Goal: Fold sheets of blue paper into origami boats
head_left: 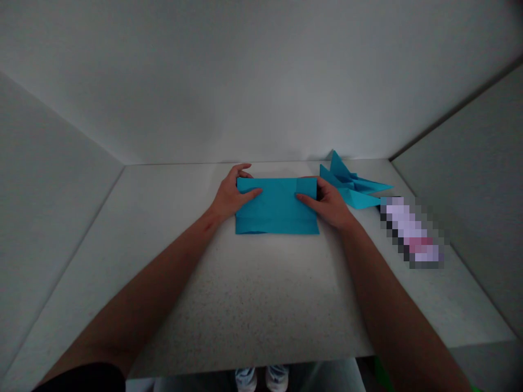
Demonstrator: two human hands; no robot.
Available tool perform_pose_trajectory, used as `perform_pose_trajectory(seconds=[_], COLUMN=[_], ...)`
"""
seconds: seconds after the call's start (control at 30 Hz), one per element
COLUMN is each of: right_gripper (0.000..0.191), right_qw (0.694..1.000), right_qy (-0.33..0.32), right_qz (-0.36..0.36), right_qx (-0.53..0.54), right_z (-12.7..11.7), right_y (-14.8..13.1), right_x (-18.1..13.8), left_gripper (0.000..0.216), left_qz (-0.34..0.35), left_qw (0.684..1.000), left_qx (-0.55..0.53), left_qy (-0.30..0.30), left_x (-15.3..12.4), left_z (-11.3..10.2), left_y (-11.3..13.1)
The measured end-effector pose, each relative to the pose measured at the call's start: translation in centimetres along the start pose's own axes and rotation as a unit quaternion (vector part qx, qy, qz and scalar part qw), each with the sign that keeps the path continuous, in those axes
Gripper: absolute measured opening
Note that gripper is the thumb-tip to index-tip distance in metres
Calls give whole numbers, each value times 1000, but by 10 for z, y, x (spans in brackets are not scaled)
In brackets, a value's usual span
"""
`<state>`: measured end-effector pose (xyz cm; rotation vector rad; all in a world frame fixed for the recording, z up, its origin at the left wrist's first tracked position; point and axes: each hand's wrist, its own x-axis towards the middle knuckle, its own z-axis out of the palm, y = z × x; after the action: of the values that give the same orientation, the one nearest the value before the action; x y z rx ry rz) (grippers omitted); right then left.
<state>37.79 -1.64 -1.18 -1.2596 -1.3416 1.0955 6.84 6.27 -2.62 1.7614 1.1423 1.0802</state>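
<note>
A folded blue paper sheet (277,209) lies flat on the white table (245,294), near its far edge. My left hand (231,195) rests on the sheet's left end, fingers stretched over the top left corner. My right hand (330,204) presses on the sheet's right end, with the fingers laid on a small folded-over flap at the top right corner. Both hands lie flat on the paper and grip nothing.
Several finished blue folded paper pieces with pointed tips (351,185) sit at the back right. A blurred-out oblong object (412,231) lies to their right. White walls close the table on the left, back and right. Shoes show below the front edge.
</note>
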Motion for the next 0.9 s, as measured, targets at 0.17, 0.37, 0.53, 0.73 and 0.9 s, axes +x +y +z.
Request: perform_pose_trajectory(seconds=[0.17,0.37,0.53,0.73,0.9], right_gripper=[41,36,26,19,15], right_qw=[997,963,950,939,943], right_qy=[61,214,165,-123,-210], right_qz=[-36,-165,-249,-211,-162], right_qx=[36,2,-87,-242,-202], right_z=[1,0,4,12,20], right_y=[1,-6,-27,-24,-16], right_x=[4,3,-6,-3,-5], left_gripper=[75,44,31,26,31], left_qz=[-51,6,53,44,-2], left_qw=[990,986,981,981,987], left_qx=[-127,-165,-127,-110,-120], left_qy=[-24,-5,134,157,111], left_x=[2,4,11,14,9], left_z=[-1,1,0,-1,3], left_y=[3,2,-10,-17,-13])
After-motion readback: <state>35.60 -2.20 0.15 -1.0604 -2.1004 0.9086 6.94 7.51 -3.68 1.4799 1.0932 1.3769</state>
